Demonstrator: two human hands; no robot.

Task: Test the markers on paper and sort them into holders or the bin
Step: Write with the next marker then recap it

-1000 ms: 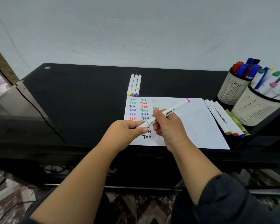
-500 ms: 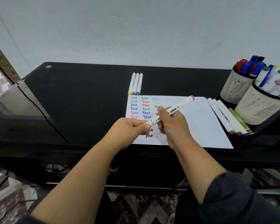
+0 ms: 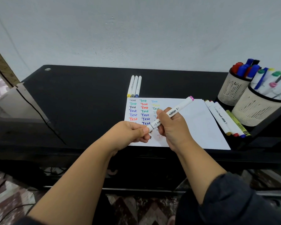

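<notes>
In the head view, a white marker [image 3: 170, 113] with a pink end cap lies slanted across the centre of the frame, its pink end up and to the right. The right hand [image 3: 172, 127] grips its barrel with the fingers curled round it. The left hand [image 3: 128, 132] pinches the marker's lower-left end, where the cap sits, between thumb and curled fingers. Both hands hover over the white sheet of paper [image 3: 199, 125], which lies on the black desk [image 3: 81, 101] and carries rows of the word "Test" in black, green, red, blue and purple at its left side.

Just above the paper's upper left corner, three white markers [image 3: 135, 86] lie side by side. Along the paper's right edge lies another row of markers [image 3: 224, 119], a yellow highlighter [image 3: 237, 124] outermost. At the right edge of the frame stand two cream mesh holders: the rear holder [image 3: 230, 90] with red and blue markers, the front holder [image 3: 253, 109] with white-barrelled ones.
</notes>
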